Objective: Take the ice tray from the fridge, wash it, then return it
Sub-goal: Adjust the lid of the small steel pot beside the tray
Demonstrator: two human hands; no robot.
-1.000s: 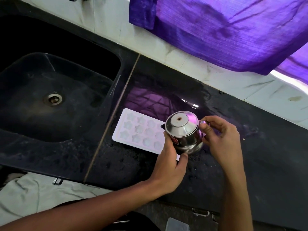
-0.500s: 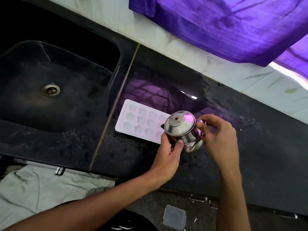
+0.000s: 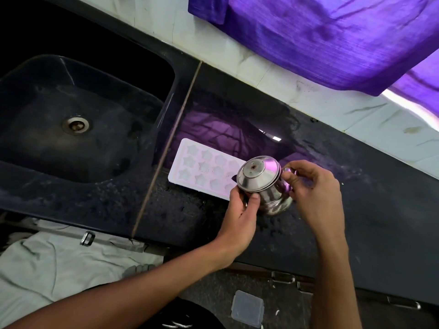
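Left hand (image 3: 240, 210) grip wraps steel jug (image 3: 263, 184); right hand (image 3: 313, 188) grip pinches its handle. Ice tray (image 3: 202, 169) lies on surface (image 3: 368, 210), touching jug's 9 o'clock side

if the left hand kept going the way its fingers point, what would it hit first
The left hand already grips the steel pot. Past it, the fingers point up and away toward the ice tray on the counter, probably next, though depth is unclear.

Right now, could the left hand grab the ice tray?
Probably yes, once it lets go of the steel pot. The left hand is right beside the ice tray, with nothing in between.
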